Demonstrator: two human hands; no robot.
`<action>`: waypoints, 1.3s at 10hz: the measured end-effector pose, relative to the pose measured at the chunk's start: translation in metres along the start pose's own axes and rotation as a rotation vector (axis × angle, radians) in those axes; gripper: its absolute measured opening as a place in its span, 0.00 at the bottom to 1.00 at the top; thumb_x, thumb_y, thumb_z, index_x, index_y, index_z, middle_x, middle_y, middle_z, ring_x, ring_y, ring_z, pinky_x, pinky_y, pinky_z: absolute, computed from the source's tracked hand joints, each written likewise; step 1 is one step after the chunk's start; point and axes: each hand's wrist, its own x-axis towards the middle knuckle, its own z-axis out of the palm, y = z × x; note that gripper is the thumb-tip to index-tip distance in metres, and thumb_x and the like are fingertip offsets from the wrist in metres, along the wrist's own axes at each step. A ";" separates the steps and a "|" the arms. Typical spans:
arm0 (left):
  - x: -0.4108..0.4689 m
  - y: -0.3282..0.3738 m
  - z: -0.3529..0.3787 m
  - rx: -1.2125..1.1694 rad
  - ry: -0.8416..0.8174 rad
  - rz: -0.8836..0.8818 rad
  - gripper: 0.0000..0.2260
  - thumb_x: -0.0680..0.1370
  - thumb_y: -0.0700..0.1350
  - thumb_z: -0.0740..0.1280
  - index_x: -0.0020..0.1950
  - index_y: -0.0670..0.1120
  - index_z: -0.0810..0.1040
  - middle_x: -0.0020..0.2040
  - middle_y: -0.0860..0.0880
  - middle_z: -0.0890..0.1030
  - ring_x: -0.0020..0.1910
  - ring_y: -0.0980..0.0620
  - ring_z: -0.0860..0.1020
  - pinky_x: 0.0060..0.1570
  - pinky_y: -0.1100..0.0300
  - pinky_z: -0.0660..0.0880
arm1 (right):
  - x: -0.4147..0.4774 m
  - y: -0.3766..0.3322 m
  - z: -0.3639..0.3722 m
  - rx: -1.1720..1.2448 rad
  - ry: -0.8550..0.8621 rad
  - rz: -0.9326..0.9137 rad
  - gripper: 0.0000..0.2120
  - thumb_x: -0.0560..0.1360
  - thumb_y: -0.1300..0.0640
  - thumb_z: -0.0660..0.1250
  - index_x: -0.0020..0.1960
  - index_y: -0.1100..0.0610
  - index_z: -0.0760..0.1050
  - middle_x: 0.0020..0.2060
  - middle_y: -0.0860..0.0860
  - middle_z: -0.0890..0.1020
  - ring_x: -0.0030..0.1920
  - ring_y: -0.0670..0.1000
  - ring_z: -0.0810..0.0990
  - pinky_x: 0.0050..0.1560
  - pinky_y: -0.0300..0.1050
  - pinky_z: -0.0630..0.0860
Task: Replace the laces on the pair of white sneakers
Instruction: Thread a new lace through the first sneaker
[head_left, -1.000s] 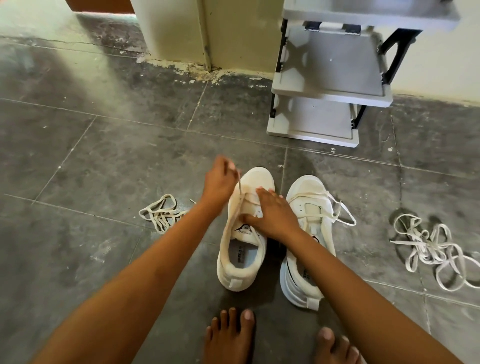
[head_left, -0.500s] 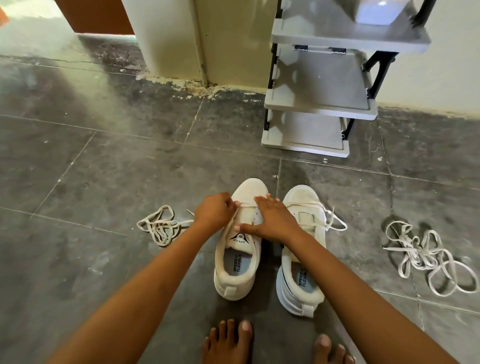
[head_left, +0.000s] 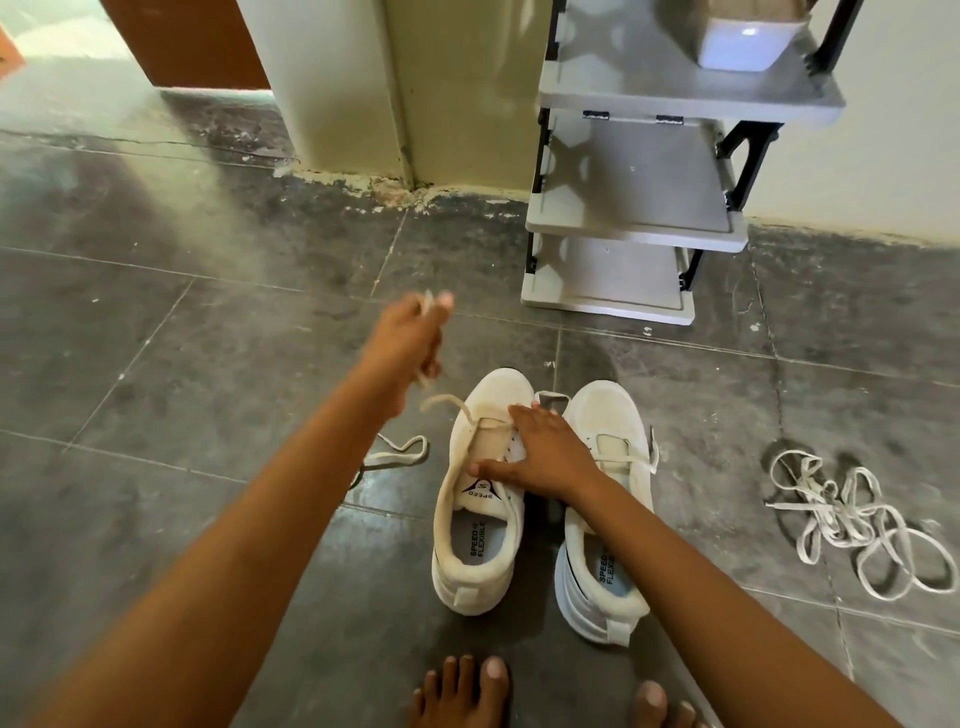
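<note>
While the left hand (head_left: 415, 338), blurred, is lifted over the floor (head_left: 208, 364) pinching a white lace (head_left: 447, 401) that runs down to the front eyelets of the near-left sneaker (head_left: 496, 397), the right hand (head_left: 540, 452) lies spread across that shoe's eyelet row. 2nd sneaker (head_left: 602, 410) stands just beside. Heap of loose laces (head_left: 857, 525) lies well apart, right; shoe rack (head_left: 634, 208) stands behind.

- The left sneaker (head_left: 467, 519) and right sneaker (head_left: 605, 415) stand side by side just ahead of our toes (head_left: 460, 686).
- A shelf rack (head_left: 623, 234) stands behind them.
- Loose laces (head_left: 841, 514) lie well right of the pair, a stray lace (head_left: 402, 452) to its left.
- Our right hand (head_left: 540, 452) rests on the left sneaker; our left hand (head_left: 408, 338), beyond it, pinches the threaded lace (head_left: 449, 401).
</note>
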 end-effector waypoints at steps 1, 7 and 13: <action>0.001 -0.056 0.016 0.453 -0.064 -0.077 0.11 0.76 0.51 0.67 0.52 0.45 0.74 0.42 0.47 0.76 0.42 0.48 0.76 0.39 0.57 0.73 | 0.003 0.001 0.003 0.004 -0.001 0.004 0.48 0.65 0.29 0.65 0.74 0.57 0.57 0.74 0.56 0.60 0.74 0.55 0.57 0.73 0.48 0.52; 0.006 -0.069 0.005 0.974 -0.283 -0.046 0.16 0.76 0.56 0.65 0.47 0.43 0.78 0.40 0.48 0.77 0.43 0.47 0.76 0.41 0.58 0.69 | -0.002 0.006 -0.011 0.160 -0.075 0.013 0.46 0.68 0.33 0.67 0.76 0.55 0.53 0.75 0.53 0.57 0.75 0.54 0.56 0.72 0.48 0.55; -0.012 -0.022 0.014 0.879 -0.164 0.092 0.09 0.77 0.47 0.66 0.55 0.46 0.79 0.55 0.46 0.81 0.52 0.49 0.78 0.49 0.58 0.72 | -0.033 -0.001 -0.104 0.943 0.026 0.212 0.11 0.80 0.61 0.58 0.55 0.66 0.76 0.41 0.55 0.82 0.36 0.48 0.79 0.35 0.36 0.76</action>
